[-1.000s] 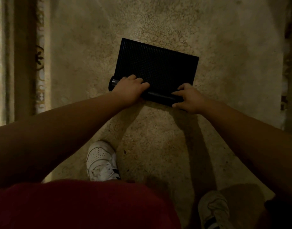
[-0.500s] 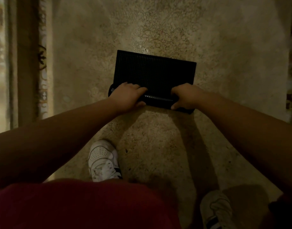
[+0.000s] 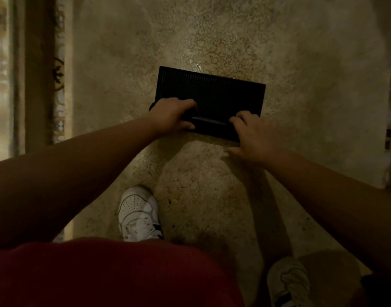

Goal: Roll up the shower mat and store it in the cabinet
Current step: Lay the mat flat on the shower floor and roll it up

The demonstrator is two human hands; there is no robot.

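Speckled beige stone floor [image 3: 245, 207] fills a dim room, seen from above. On it, ahead of the person, lies a black textured rubber shower mat [image 3: 214, 94], partly rolled: its near edge is a tight roll and the far part lies flat. At the roll's left end, the left hand [image 3: 171, 115] has its fingers curled over the top, thumb at the near side. On the roll's right end rests the right hand [image 3: 254, 135], fingers spread loosely, thumb stretched out over the floor. Both bare forearms reach in from the lower corners. Below them stand a white perforated sneaker [image 3: 138, 214] and a second, shadowed sneaker [image 3: 287, 282]. Dark red clothing [image 3: 101, 275] covers the bottom. A patterned border strip [image 3: 58, 85] runs along the left.
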